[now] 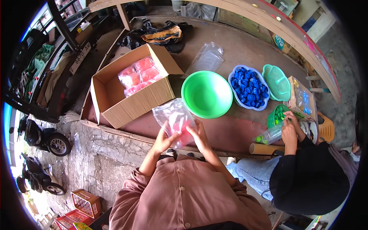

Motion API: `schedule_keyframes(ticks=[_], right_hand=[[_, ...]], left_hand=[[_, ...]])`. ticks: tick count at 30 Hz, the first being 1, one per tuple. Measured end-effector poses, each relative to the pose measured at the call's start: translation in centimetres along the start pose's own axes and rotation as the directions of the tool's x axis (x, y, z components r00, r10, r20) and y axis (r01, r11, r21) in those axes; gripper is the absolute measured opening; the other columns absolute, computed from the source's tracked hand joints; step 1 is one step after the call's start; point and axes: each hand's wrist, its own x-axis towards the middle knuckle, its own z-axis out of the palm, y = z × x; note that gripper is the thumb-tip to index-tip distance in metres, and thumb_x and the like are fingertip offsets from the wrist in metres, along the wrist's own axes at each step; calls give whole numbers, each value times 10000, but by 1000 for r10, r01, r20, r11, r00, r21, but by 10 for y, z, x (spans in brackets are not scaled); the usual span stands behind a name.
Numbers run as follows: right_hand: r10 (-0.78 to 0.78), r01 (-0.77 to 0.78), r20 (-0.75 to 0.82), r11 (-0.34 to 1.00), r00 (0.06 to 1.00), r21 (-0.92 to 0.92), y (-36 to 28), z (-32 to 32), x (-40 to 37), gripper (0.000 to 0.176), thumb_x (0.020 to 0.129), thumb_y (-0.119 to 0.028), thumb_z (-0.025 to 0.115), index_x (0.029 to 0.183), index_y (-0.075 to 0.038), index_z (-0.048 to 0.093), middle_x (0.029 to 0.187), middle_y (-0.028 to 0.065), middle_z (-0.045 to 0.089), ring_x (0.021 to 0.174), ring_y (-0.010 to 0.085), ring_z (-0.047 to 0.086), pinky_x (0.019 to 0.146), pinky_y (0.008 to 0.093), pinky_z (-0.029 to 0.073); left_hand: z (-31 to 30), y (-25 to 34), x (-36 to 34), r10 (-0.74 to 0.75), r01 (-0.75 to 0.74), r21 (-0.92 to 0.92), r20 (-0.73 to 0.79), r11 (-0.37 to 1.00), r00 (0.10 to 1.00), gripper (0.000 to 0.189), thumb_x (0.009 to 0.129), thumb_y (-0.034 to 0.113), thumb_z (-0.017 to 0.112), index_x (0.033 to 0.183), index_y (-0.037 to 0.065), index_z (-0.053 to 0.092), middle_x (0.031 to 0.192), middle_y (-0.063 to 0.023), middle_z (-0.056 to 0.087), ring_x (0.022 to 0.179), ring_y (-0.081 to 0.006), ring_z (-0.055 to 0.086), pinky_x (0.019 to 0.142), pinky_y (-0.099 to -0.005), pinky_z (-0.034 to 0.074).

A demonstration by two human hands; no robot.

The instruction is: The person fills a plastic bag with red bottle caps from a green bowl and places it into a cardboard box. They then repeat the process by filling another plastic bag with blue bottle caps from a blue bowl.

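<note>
In front of my chest I hold a clear plastic bag (175, 114) with pinkish-red pieces in its lower part; their exact kind is blurred by the plastic. My left hand (167, 135) grips the bag's left side, thumb across the front. On the opposite side, my right hand (199, 135) is closed on the bag too. Just beyond the bag stands a green bowl (207, 109) with nothing visible inside. Left of it, an open cardboard box (138, 105) contains several clear packs of red pieces (138, 76).
Flat clear plastic bags (207, 57) lie behind the bowl. Rightward are a basket of blue caps (249, 87), a teal basket (276, 82) and a small carton (303, 97). A co-worker's hands (290, 130) handle a clear bag with green caps (268, 135). Black plastic (153, 32) lies at the back.
</note>
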Motion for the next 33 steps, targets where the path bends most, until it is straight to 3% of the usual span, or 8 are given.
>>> schedule_keyframes(ticks=[3,13,19,21,23,26,31,33], right_hand=[[142,-159,76,940,987,302,-23,6,-4,311,791,-195,581,1025,-8,497,960,65,530,829,112,485,747,253,395],[-248,303,258,931,934,-203,2,-6,-19,302,813,-139,505,1045,54,497,971,174,554,897,268,542,795,338,416],[-235,363,301,785,924,-502,1,-3,-26,418,828,-206,523,1198,-31,439,1133,182,479,1059,298,487,866,373,421],[573,-691,474,715,668,109,-32,-5,-33,507,835,-239,539,1274,-94,330,1168,113,465,1062,256,491,861,393,439],[449,-723,664,660,598,206,-33,-10,-38,569,826,-240,567,1291,-126,258,1167,62,455,1055,203,491,839,380,463],[181,-324,429,901,885,289,-10,-5,-40,475,777,-172,624,1166,-52,379,1064,43,477,950,125,498,808,245,433],[146,-259,320,901,936,347,-16,8,-29,240,735,-65,574,954,-54,478,896,8,503,844,76,472,728,212,396],[142,-274,393,912,909,304,-19,9,-23,219,709,-44,569,908,-66,481,915,10,501,853,83,474,760,223,389]], left_hand=[[10,-13,-4,-76,49,-160,-167,986,983,186,853,67,544,1037,47,530,896,1,590,821,-77,542,738,-223,444],[13,-9,-31,-426,251,-560,-205,789,881,129,861,122,535,965,47,547,875,-16,593,799,-79,552,696,-222,451],[17,-19,-43,429,-138,557,-434,819,792,84,790,60,610,829,2,562,710,-75,569,631,-165,552,579,-252,437],[22,-5,-48,601,-199,756,-301,624,741,116,716,19,639,794,-8,557,751,-114,572,691,-247,573,630,-289,455],[22,-2,-51,715,-560,731,144,389,684,179,660,29,655,812,5,564,793,-106,584,745,-255,577,699,-337,456],[25,-11,-64,614,-500,681,93,535,784,257,634,39,644,884,21,590,839,-104,575,777,-283,564,823,-385,396],[28,7,-59,626,-349,683,-203,641,753,496,656,6,631,1128,52,483,1098,-138,496,984,-240,510,876,-360,380],[20,14,-60,91,-83,37,-360,996,929,691,657,31,684,1253,43,336,1160,-115,435,1067,-193,441,908,-316,371]])
